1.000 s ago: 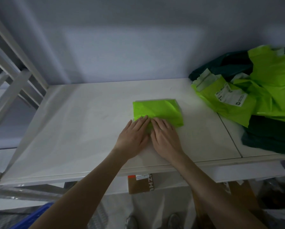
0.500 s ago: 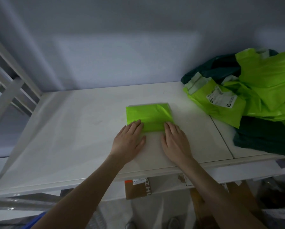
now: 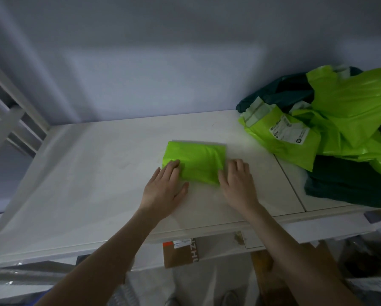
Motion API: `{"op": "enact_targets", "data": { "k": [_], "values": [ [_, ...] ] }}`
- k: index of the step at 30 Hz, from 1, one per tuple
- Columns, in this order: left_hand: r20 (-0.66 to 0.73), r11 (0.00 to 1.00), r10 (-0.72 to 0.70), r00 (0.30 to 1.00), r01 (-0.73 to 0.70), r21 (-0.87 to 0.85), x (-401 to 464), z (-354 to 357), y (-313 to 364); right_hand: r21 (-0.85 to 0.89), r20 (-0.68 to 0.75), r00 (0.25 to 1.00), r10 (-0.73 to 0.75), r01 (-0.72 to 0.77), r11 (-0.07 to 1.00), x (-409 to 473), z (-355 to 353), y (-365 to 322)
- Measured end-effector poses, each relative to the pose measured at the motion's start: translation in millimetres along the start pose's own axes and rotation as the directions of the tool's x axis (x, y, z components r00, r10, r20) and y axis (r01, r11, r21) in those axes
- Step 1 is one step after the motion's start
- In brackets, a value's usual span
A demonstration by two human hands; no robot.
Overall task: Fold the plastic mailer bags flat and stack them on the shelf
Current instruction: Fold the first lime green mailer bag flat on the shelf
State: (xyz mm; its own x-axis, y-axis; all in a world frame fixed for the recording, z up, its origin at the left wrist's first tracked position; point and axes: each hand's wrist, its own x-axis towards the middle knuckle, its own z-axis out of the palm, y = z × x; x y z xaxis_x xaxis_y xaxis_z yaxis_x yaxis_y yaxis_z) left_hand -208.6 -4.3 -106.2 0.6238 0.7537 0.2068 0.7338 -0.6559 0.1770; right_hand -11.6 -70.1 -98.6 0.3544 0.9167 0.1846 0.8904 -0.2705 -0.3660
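Both hands, left hand [image 3: 165, 191] and right hand [image 3: 237, 184], press flat-fingered on the folded green mailer [image 3: 196, 161] atop the white shelf [image 3: 85, 173]; a grey wall [image 3: 163, 62] stands behind.

Between the left grip [image 3: 163, 191] and the right grip [image 3: 237, 184] lies a folded mailer bag [image 3: 196, 161] of bright lime green, plain and glossy. The shelf [image 3: 85, 184] beneath both grips is off-white. Well to the right of the right grip, the pile of bags [image 3: 339, 129] mixes lime green with dark teal green; one lime bag there bears a white label [image 3: 289, 131] with black print. Below the grips shows a brown cardboard box [image 3: 180, 252] with an orange stripe.
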Motion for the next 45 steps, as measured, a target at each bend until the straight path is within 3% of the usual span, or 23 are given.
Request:
{"op": "enact_targets", "data": {
  "k": [5,9,14,16,19,23,27,31,37,43,45],
  "values": [
    [0.051,0.997,-0.019,0.999,0.022,-0.070,6,-10,-14,0.376,0.101,0.993,0.066,-0.100,0.921,27,-18,-9],
    [0.047,0.995,-0.020,0.999,0.024,-0.094,9,-9,-22,0.353,0.265,0.961,0.078,-0.172,0.920,35,-15,-23],
    [-0.057,0.989,-0.133,0.990,0.128,-0.073,6,-12,-28,0.338,0.321,0.943,0.094,-0.206,0.918,20,-5,-45],
    [-0.056,0.933,-0.304,0.951,0.286,-0.220,4,-13,-33,0.392,0.315,0.946,0.073,-0.200,0.898,14,1,-55],
    [0.090,0.663,-0.528,0.845,0.475,-0.578,2,-18,-41,0.451,0.254,0.966,0.040,-0.155,0.879,9,12,-73],
    [-0.001,0.642,-0.486,0.874,0.356,-0.679,-4,-28,-64,0.460,0.114,0.993,-0.015,-0.040,0.887,10,25,-108],
    [-0.122,0.687,-0.526,0.842,0.336,-0.644,-14,-46,-105,0.472,0.094,0.990,-0.105,0.048,0.880,18,35,-154],
    [-0.178,0.731,-0.565,0.806,0.388,-0.561,-31,-67,-152,0.473,0.164,0.960,-0.227,0.125,0.872,22,56,-206],
    [-0.131,0.681,-0.665,0.736,0.525,-0.511,-71,-80,-205,0.438,0.273,0.900,-0.341,0.199,0.877,15,83,-267],
    [-0.104,0.668,-0.697,0.709,0.591,-0.452,-85,-83,-224,0.401,0.279,0.880,-0.383,0.256,0.880,12,98,-294],
    [-0.092,0.663,-0.713,0.695,0.626,-0.411,-89,-83,-227,0.290,0.246,0.878,-0.411,0.338,0.895,11,103,-295]
  ]
}}
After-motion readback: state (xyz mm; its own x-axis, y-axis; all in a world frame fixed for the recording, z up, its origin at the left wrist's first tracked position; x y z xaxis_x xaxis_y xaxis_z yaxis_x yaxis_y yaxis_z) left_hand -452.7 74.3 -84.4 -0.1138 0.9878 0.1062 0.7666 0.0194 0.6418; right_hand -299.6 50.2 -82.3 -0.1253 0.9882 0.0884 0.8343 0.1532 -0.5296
